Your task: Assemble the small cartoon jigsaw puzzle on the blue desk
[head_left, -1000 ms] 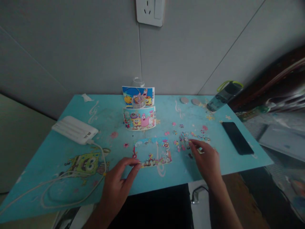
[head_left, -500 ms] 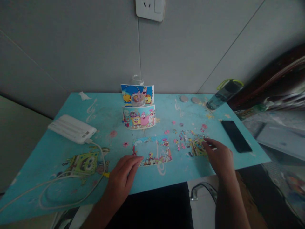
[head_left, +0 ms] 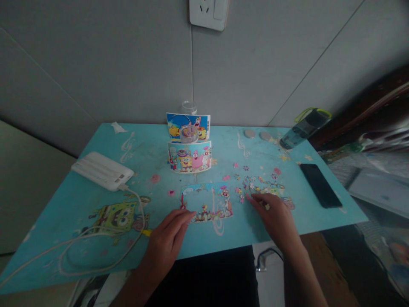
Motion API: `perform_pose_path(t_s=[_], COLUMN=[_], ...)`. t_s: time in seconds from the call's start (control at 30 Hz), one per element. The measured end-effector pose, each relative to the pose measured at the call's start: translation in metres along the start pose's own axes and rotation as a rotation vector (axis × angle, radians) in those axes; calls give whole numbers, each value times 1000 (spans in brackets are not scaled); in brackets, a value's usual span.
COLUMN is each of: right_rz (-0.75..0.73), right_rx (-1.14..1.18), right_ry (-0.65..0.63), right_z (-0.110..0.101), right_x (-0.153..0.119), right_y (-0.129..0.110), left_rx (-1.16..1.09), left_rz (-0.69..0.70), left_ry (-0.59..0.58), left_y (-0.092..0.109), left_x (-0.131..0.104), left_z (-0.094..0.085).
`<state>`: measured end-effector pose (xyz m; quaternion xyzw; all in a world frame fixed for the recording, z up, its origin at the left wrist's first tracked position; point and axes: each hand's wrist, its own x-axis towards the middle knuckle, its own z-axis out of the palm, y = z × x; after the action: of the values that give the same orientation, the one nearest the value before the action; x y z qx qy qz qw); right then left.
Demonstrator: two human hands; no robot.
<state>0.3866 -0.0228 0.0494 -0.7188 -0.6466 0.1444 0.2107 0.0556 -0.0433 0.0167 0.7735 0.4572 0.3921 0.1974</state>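
Observation:
A partly assembled jigsaw puzzle point(head_left: 228, 209), a rectangular border of joined pieces around a bare middle, lies on the blue cartoon-print table. My left hand point(head_left: 169, 234) rests at its lower left corner, thumb and fingers pressed together; what they hold, if anything, is hidden. Right of the border lies a loose pile of jigsaw pieces point(head_left: 252, 181). Over its near edge is my right hand point(head_left: 275, 215), its fingers closed, with a small pale jigsaw piece point(head_left: 266, 206) showing among them. A pink piece lies by its fingertips.
Behind the puzzle stands a picture card point(head_left: 190, 157) with a clear round container point(head_left: 189, 133). A white power bank point(head_left: 102, 170) with a cable lies left. At right are a phone point(head_left: 320, 185), a tilted bottle point(head_left: 305, 128) and two round discs point(head_left: 257, 134).
My right hand has moved left from the right side of the pile to its near left edge. My left hand stays at the border's corner. The view has shifted slightly.

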Motion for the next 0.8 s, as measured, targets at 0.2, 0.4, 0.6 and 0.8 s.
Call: perform_pose_path(t_s=[0.2, 0.4, 0.6, 0.8], right_rz=[-62, -120, -135, -145], right_rx=[35, 24, -18, -30], right_ry=[-46, -81, -78, -80], right_z=[7, 16, 21, 25], right_x=[-1, -1, -2, -3], right_y=[-9, -8, -8, -2], left_rx=[4, 29, 41, 57], left_rz=[-47, -43, -76, -91], left_ry=[14, 54, 55, 43], left_y=[0, -1, 1, -4], left_x=[-1, 1, 4, 6], left_z=[-4, -1, 2, 11])
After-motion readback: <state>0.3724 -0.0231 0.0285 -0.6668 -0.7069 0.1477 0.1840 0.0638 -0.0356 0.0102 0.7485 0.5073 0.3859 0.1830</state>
